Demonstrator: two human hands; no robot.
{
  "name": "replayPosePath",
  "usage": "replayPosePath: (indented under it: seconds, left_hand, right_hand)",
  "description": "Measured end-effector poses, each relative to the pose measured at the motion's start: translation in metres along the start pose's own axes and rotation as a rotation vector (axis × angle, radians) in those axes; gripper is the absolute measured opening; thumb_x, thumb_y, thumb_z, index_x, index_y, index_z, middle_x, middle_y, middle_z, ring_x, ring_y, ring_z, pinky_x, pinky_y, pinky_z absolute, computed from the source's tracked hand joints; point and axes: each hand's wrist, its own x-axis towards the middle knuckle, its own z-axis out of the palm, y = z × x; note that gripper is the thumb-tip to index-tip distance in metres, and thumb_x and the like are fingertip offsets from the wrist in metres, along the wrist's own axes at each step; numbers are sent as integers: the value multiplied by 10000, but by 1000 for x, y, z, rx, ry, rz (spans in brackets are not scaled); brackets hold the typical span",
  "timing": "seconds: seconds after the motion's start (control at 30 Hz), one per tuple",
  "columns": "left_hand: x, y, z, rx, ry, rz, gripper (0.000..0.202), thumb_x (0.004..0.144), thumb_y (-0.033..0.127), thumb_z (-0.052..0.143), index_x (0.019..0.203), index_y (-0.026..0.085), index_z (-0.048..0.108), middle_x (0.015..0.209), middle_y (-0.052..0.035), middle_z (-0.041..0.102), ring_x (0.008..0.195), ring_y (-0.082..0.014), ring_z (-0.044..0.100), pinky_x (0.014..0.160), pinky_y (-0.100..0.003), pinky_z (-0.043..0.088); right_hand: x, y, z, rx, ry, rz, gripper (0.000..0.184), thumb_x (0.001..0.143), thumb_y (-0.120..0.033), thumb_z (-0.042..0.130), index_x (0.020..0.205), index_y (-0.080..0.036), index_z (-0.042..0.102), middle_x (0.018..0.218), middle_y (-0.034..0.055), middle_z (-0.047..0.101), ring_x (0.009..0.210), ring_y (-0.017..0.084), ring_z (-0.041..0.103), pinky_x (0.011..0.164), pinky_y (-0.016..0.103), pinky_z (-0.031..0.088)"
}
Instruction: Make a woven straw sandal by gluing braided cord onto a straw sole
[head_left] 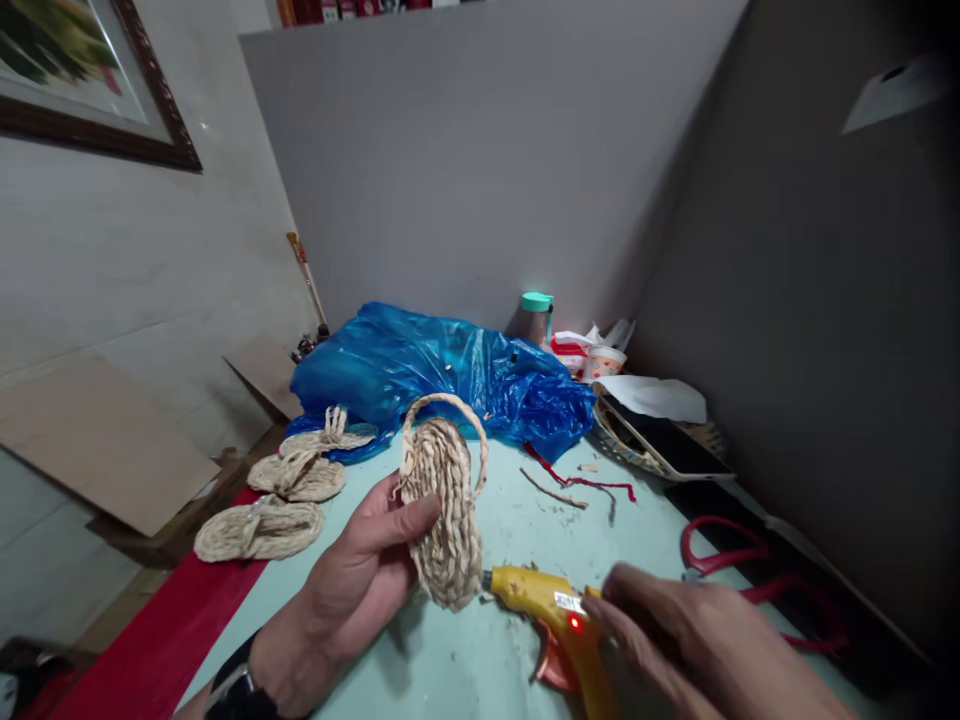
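Note:
My left hand (pixel 360 580) grips a small woven straw sandal (pixel 444 500) by its side, holding it upright above the pale green table (pixel 480 660); a braided strap loops over its top. My right hand (pixel 697 645) rests on the back of a yellow glue gun (pixel 559 625) with a red light lit and an orange trigger. The gun's nozzle points left, close to the sandal's lower end. The right hand's fingers lie stretched over the gun's body.
Three finished straw sandals (pixel 289 490) lie at the table's left edge on a red cloth (pixel 150 640). A blue plastic bag (pixel 442 370), a green-lidded jar (pixel 535 315), cups, a basket with a phone (pixel 660 445) and red scissors (pixel 750 570) crowd the back and right.

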Motion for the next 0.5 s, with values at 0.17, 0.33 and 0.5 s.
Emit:
replayPosePath:
  seconds: [0.17,0.33,0.5]
  left_hand:
    - [0,-12,-1,7,-75,-74,275,723,45,739,974,154,711,835,-56,765,804,-200,724,829,-316,583]
    - [1,-17,-3,30,-90,-112,306,786,59,685,1072,167,680,973,-71,764,973,-231,701,949,-354,525]
    - [1,-20,-4,45,-90,-123,380,768,70,711,1128,179,664,1030,-76,753,1050,-267,674,955,-372,522]
  right_hand:
    - [25,-28,-18,272,341,-219,151,970,-271,512,843,-232,584,765,-20,666,629,113,618,545,200,451]
    - [36,-39,-9,333,426,-274,105,928,-171,559,834,-217,558,697,-44,589,560,80,536,521,196,416]
    - [33,-39,-2,304,514,-311,88,918,-159,567,846,-209,559,710,-19,589,597,106,551,563,225,438]
